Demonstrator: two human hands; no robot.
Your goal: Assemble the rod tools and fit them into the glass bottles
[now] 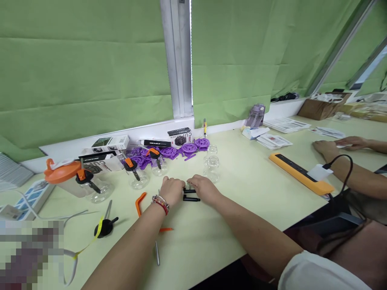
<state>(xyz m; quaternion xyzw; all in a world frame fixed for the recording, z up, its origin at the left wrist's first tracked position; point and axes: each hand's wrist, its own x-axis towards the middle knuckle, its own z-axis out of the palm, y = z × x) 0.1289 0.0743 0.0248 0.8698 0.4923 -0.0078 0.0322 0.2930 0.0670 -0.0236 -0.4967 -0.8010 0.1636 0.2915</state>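
Note:
My left hand (173, 191), with bracelets at the wrist, is closed, its fingertips at one end of a slim black rod-shaped part (190, 191). Facing it, my right hand (205, 189) pinches a small metal-coloured piece (189, 186) just above that part. A second black rod-shaped part (191, 199) lies on the table below them. Beyond my hands stand clear glass jars (213, 166). To the left are several glass jars (100, 191) with black and orange tops. An orange bent handle (139, 203) and an orange piece (166, 229) lie near my left forearm.
Purple slotted discs (169, 152) and boxes (180, 138) line the wall. A black lid with a rod (104, 228), a metal rod (157, 253) and an orange-lidded container (65, 177) are left. Right are an orange power strip (298, 173), papers (274, 141) and another person's arms (341, 165).

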